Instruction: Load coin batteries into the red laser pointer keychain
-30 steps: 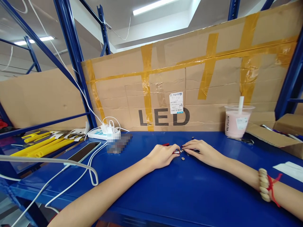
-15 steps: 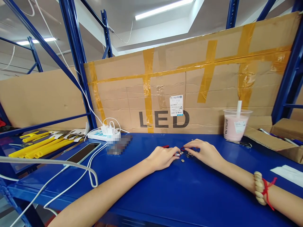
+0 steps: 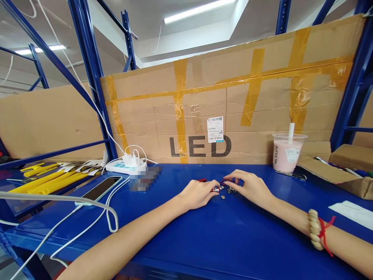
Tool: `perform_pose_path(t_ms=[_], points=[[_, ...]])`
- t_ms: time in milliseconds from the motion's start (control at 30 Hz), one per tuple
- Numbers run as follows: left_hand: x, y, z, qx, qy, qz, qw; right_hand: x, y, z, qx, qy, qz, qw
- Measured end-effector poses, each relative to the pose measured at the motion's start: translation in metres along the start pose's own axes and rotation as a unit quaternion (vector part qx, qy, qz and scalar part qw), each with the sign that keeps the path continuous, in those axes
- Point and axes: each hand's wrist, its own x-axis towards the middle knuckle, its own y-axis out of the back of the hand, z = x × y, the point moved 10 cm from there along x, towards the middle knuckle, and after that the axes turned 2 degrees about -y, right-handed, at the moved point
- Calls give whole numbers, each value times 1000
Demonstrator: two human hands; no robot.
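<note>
Both my hands rest on the blue worktop [image 3: 221,237] near its middle. My left hand [image 3: 199,193] is closed around a small red pen-shaped part [image 3: 216,189] whose metal tip pokes out toward the right; a red end shows behind the fingers. My right hand [image 3: 250,187] hovers just right of it, thumb and forefinger pinched over several small round metal pieces [image 3: 223,197] lying loose between the hands. What the right fingertips hold is too small to make out.
A taped cardboard sheet marked LED [image 3: 201,146] walls off the back. A pink drink cup with straw [image 3: 287,153] stands at the right rear, an open carton [image 3: 335,171] beside it. A phone [image 3: 100,188], white cables [image 3: 87,229], a power strip [image 3: 122,166] and yellow tubes [image 3: 49,182] lie left.
My right hand has lifted slightly off the worktop and curled its fingers over the small metal pieces. The left hand has kept its grip and place.
</note>
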Motion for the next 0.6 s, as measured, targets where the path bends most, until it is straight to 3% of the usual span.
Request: perform_pose_path(t_ms=[600], points=[[0,-1,2,15,-2,-15,1000,-2,-5,-12,9,27,-39,999]])
